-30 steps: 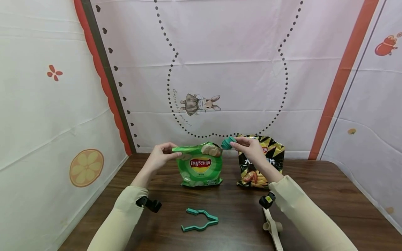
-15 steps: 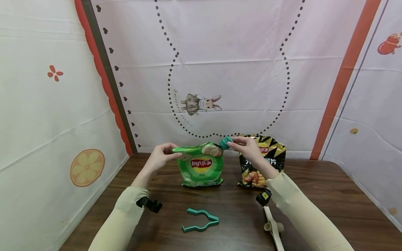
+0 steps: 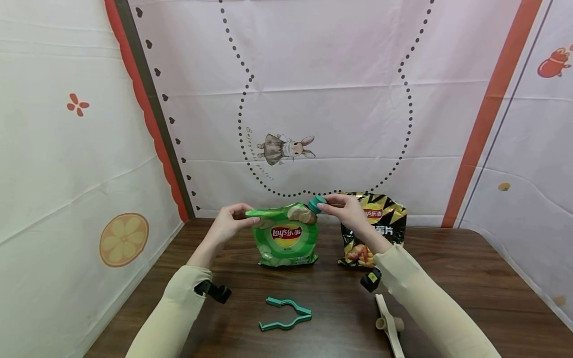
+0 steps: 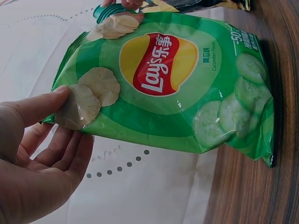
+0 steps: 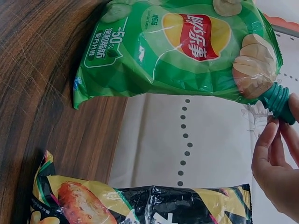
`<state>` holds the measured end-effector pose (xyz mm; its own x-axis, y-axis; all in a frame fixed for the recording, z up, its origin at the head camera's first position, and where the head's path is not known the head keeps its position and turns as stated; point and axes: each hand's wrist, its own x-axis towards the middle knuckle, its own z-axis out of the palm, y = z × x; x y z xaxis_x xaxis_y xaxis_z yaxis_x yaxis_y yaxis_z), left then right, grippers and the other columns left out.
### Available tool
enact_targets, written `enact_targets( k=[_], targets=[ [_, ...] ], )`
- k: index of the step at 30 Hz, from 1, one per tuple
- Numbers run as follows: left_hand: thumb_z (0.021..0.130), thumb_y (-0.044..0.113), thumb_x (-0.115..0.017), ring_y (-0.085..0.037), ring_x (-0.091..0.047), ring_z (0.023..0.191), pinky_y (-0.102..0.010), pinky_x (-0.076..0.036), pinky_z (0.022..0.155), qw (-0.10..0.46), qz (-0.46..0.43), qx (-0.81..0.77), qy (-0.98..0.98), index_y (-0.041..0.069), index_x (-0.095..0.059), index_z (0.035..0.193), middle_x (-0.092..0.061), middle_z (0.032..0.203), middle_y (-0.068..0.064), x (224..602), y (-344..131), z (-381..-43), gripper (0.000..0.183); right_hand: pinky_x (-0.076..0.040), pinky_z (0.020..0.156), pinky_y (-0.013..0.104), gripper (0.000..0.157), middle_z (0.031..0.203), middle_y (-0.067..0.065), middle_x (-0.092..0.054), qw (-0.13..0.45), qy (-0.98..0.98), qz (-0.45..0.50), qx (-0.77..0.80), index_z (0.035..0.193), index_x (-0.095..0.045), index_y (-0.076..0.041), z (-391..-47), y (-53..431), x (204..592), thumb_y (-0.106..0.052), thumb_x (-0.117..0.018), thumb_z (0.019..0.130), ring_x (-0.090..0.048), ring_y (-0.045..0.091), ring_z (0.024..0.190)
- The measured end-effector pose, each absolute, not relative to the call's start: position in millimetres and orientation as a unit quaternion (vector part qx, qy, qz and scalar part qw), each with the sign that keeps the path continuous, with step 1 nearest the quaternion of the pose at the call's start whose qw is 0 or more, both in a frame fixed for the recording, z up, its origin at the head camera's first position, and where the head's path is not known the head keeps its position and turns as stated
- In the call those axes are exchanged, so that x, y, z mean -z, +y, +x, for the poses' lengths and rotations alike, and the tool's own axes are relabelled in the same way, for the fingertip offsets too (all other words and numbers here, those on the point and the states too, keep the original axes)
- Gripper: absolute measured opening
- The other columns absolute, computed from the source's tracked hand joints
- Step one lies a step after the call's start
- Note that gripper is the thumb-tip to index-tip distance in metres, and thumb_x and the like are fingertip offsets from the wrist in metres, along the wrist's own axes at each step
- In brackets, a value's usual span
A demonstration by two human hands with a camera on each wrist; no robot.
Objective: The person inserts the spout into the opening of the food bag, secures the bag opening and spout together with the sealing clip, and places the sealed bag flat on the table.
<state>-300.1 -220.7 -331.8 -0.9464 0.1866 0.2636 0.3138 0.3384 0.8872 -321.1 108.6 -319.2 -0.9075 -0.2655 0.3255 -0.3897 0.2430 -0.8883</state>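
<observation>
My left hand [image 3: 225, 226] pinches the upper left corner of a green Lay's potato chip bag [image 3: 286, 251], thumb in front and fingers behind. The bag stands upright on the table. At its upper right corner, my right hand [image 3: 350, 213] holds a teal threaded spout [image 3: 316, 204] between thumb and fingers. In the right wrist view the ridged end of the spout [image 5: 276, 100] meets the bag's corner, and that corner is hidden there. Behind my right forearm stands a black and yellow chip bag [image 3: 394, 219], partly covered.
A teal hinged clip [image 3: 286, 325] lies spread on the dark wooden table [image 3: 237, 318] in front of the green bag. To the right, a beige bag clip with a round spout [image 3: 389, 324] lies near my right sleeve. A printed white cloth [image 3: 331, 124] hangs behind.
My right hand has moved left with the teal spout, from just beside the green bag to its upper right corner. The spout has tilted. My left hand stays where it was.
</observation>
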Motion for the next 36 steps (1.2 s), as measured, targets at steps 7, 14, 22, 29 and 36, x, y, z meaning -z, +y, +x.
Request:
enact_targets(
  k=[7, 14, 22, 29, 36],
  targets=[
    [0.086, 0.019, -0.071, -0.023, -0.061, 0.084, -0.031, -0.051, 0.072, 0.049, -0.147, 0.552, -0.820, 0.004, -0.066, 0.104, -0.066, 0.097, -0.016, 327.6, -220.6, -298.8, 0.025, -0.051, 0.090, 0.042, 0.037, 0.115, 0.016, -0.066, 0.053, -0.777, 0.211, -0.591, 0.119, -0.065, -0.006, -323.2, 106.2, 318.9, -0.025, -0.070, 0.087, -0.066, 0.020, 0.100],
    [0.087, 0.014, -0.069, -0.024, -0.061, 0.083, -0.030, -0.051, 0.072, 0.046, -0.156, 0.551, -0.819, 0.000, -0.065, 0.105, -0.064, 0.099, -0.022, 311.6, -214.5, -280.0, 0.023, -0.050, 0.089, 0.046, 0.037, 0.111, 0.019, -0.067, 0.071, -0.786, 0.222, -0.572, 0.119, -0.064, -0.005, -323.6, 105.2, 319.8, -0.024, -0.068, 0.088, -0.065, 0.023, 0.099],
    [0.087, 0.014, -0.069, -0.021, -0.061, 0.082, -0.030, -0.051, 0.072, 0.044, -0.157, 0.554, -0.817, 0.000, -0.065, 0.105, -0.064, 0.100, -0.023, 310.5, -215.1, -277.2, 0.023, -0.053, 0.082, 0.036, 0.035, 0.105, 0.015, -0.069, 0.101, -0.795, 0.233, -0.551, 0.116, -0.066, -0.006, -326.1, 103.6, 323.1, -0.023, -0.071, 0.086, -0.067, 0.016, 0.091],
    [0.087, 0.014, -0.069, -0.022, -0.061, 0.083, -0.030, -0.051, 0.072, 0.041, -0.146, 0.553, -0.819, -0.001, -0.065, 0.104, -0.064, 0.100, -0.023, 308.3, -212.9, -272.1, 0.022, -0.055, 0.079, 0.035, 0.036, 0.109, 0.017, -0.069, 0.103, -0.788, 0.267, -0.544, 0.119, -0.065, -0.005, -322.5, 105.0, 321.1, -0.020, -0.070, 0.087, -0.068, 0.015, 0.089],
    [0.087, 0.014, -0.069, -0.019, -0.060, 0.083, -0.030, -0.051, 0.073, 0.041, -0.146, 0.556, -0.818, 0.000, -0.065, 0.105, -0.064, 0.099, -0.021, 308.6, -211.8, -267.3, 0.023, -0.056, 0.074, 0.029, 0.034, 0.107, 0.013, -0.070, 0.118, -0.817, 0.291, -0.483, 0.118, -0.066, -0.006, -317.8, 111.2, 315.0, -0.019, -0.070, 0.087, -0.068, 0.020, 0.090]
  ],
)
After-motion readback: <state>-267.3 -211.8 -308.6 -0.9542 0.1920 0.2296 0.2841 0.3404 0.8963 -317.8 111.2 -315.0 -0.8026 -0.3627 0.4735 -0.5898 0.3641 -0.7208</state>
